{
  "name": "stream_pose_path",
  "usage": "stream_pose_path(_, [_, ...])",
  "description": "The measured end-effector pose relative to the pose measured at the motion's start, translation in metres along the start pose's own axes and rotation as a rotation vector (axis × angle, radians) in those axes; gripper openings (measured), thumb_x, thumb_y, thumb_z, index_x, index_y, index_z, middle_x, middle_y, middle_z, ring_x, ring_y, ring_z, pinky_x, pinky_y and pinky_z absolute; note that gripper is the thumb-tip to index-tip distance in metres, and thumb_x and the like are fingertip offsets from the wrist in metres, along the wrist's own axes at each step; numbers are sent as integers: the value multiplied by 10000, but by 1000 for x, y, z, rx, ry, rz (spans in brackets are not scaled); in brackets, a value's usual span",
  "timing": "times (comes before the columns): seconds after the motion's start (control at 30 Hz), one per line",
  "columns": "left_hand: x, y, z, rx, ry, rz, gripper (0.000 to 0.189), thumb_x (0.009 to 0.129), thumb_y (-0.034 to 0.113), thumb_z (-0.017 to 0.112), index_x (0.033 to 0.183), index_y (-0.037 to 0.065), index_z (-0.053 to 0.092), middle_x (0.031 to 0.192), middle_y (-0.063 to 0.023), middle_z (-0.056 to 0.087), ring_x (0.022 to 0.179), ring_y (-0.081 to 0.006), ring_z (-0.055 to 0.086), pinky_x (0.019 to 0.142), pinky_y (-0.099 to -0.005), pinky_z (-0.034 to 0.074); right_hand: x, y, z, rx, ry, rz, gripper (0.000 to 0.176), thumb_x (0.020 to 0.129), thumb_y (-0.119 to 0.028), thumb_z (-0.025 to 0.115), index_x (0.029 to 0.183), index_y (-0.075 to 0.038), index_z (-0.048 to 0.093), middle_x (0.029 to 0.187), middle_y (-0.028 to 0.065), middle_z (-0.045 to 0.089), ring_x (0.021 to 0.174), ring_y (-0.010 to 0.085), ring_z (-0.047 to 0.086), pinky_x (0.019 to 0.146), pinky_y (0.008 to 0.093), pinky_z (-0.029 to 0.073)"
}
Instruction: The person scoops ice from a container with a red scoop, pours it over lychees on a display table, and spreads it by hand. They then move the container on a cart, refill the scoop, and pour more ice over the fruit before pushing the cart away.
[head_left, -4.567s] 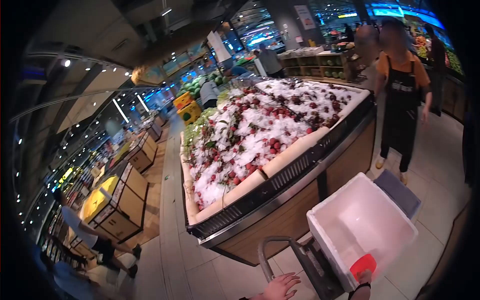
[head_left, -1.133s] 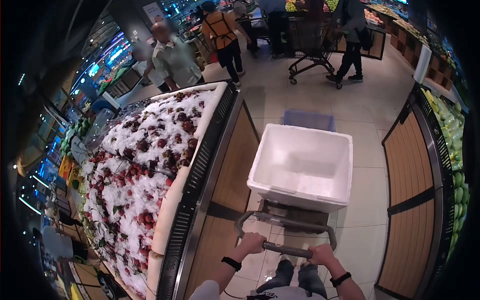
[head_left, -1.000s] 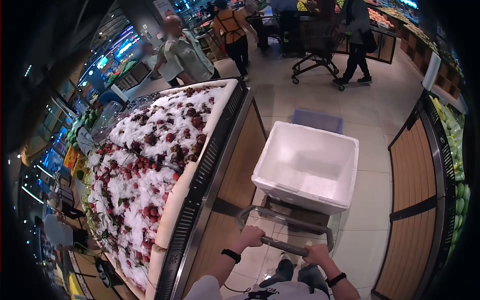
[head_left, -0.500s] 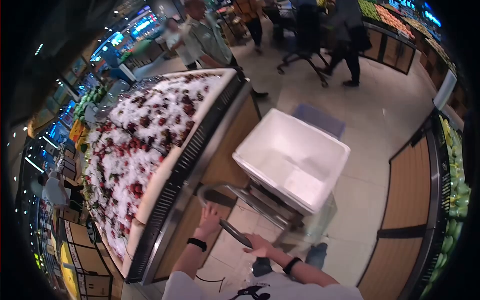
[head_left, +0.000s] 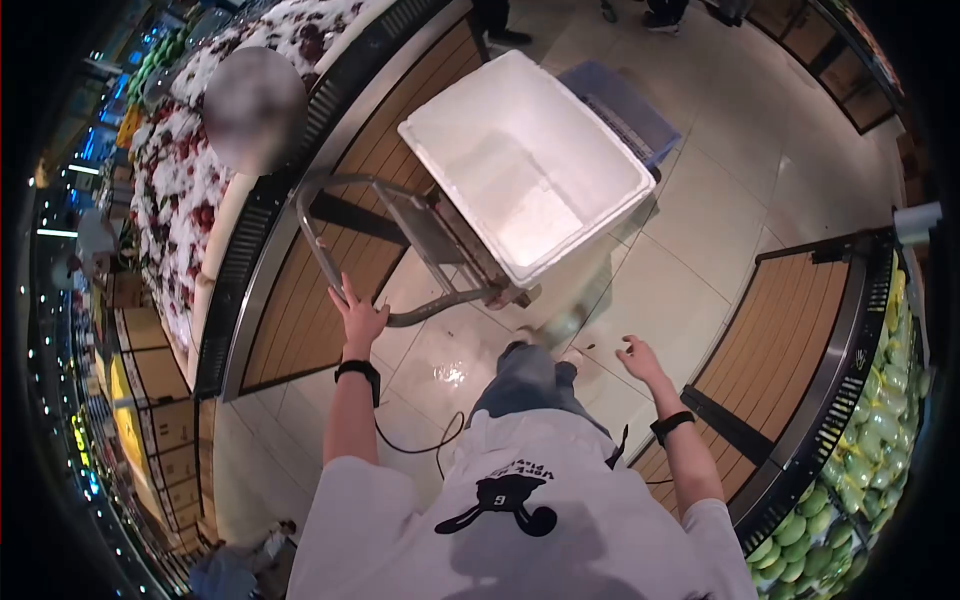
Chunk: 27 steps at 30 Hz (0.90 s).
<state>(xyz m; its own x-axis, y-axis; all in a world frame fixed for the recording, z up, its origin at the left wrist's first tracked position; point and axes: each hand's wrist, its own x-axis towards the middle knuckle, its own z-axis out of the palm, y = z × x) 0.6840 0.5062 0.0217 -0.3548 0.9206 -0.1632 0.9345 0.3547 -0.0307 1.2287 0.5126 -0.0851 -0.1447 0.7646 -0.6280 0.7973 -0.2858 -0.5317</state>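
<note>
A white foam box (head_left: 520, 160) sits open and empty on a flat metal trolley. The trolley's curved tube handle (head_left: 318, 245) points toward me. My left hand (head_left: 358, 315), with a black wristband, rests on the bend of that handle with its fingers stretched out. My right hand (head_left: 640, 360), also with a black band, hangs free over the tiled floor to the right of the trolley, fingers apart and holding nothing. My legs and white shirt fill the lower middle.
A wood-panelled display counter (head_left: 300, 290) heaped with ice and red fruit (head_left: 180, 190) runs along the left. Another wooden stand with green fruit (head_left: 880, 400) curves along the right. A blue crate (head_left: 625, 100) lies behind the box. Other people's feet stand at the top edge.
My right hand has let go of the trolley handle and swung out to the right. My left hand's grip has loosened to stretched fingers. The view has tipped down and the trolley has turned left.
</note>
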Motion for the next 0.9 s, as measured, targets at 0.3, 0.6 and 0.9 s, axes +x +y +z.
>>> stream_pose_path(0.3, [8, 16, -10, -89, 68, -101, 445, 693, 247, 666, 1087, 54, 590, 1465, -142, -17, 1303, -464, -40, 1059, -466, 200, 121, 18, -68, 207, 41, 4, 462, 794, -301, 596, 1179, -75, 477, 903, 120, 597, 778, 191, 570, 641, 310, 487])
stream_pose_path(0.6, [27, 38, -32, -88, -172, -283, 490, 672, 215, 692, 1130, 100, 558, 1462, -124, -84, 1293, -480, -81, 1035, -550, 187, 274, -89, -150, 664, 233, 406, 742, 729, -421, 657, 1315, -132, 305, 1105, 138, 485, 911, 219, 532, 665, 368, 519])
stream_pose_path(0.9, [102, 236, 8, -318, -125, -80, 670, 667, 240, 700, 1260, 100, 421, 1428, -251, 94, 1302, -447, 117, 1044, -506, 177, 380, -81, -214, -191, 377, 18, 849, 606, -307, 725, 1318, -136, 297, 1187, 200, 448, 1093, 336, 466, 893, 371, 419])
